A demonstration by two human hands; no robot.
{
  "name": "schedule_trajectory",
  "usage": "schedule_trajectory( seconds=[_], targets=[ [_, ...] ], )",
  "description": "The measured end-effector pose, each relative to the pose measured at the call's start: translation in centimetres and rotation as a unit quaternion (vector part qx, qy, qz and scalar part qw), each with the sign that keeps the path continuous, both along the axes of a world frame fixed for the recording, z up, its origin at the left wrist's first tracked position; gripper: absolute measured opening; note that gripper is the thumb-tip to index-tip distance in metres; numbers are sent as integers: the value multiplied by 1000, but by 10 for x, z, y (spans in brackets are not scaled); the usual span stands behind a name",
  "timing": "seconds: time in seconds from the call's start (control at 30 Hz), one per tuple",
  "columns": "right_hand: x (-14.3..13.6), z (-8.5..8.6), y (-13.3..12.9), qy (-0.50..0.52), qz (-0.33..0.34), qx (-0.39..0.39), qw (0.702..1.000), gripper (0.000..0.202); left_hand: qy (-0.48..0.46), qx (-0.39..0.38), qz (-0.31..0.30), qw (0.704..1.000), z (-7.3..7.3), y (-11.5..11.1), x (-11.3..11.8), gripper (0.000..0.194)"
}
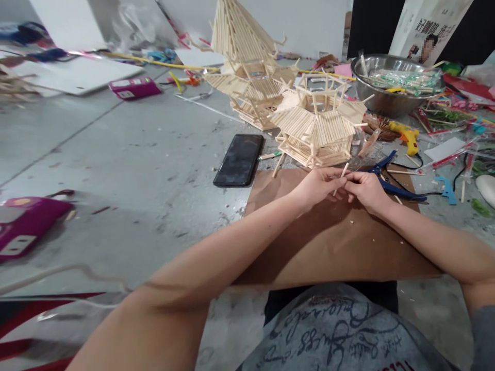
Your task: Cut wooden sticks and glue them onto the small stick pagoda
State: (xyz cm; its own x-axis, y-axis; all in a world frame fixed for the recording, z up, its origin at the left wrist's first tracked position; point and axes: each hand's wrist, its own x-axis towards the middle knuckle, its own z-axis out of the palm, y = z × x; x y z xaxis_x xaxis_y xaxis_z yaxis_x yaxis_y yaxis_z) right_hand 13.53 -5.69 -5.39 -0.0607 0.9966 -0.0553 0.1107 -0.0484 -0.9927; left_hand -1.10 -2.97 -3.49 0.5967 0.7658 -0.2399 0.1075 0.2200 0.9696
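Note:
A short, thin wooden stick [345, 170] points up from between the fingers of both hands. My left hand [322, 184] pinches it, and my right hand [362, 188] has its fingertips closed at the same spot, touching the left fingers. Both hands are above the far part of a brown paper sheet [348, 247]. Just beyond them stands an open-topped pavilion model of wooden sticks [315, 123]. Behind it to the left is a second stick model with a tall pointed roof [245, 36].
A black phone [238, 159] lies left of the paper. Blue pliers [402, 191] are beside my right hand, with a yellow glue gun [406, 135] beyond. A metal bowl [390, 103] holds wrapped packets. Purple power strips [134, 87] lie at the left.

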Motion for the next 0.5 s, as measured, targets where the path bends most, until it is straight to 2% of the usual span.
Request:
schedule_trajectory(
  seconds=[0.1, 0.27, 0.5],
  targets=[
    [-2, 1, -1, -19, 13, 1, 1000, 22, -6, -44, 32, 998, 1, -5, -2, 33],
    [-2, 0, -8, -2, 11, -18, 1000, 23, -25, -89, 38, 995, 2, -13, -5, 32],
    [2, 0, -19, 7, 16, -20, 1000, 27, -22, -75, 48, 996, -2, -24, -2, 32]
  ],
)
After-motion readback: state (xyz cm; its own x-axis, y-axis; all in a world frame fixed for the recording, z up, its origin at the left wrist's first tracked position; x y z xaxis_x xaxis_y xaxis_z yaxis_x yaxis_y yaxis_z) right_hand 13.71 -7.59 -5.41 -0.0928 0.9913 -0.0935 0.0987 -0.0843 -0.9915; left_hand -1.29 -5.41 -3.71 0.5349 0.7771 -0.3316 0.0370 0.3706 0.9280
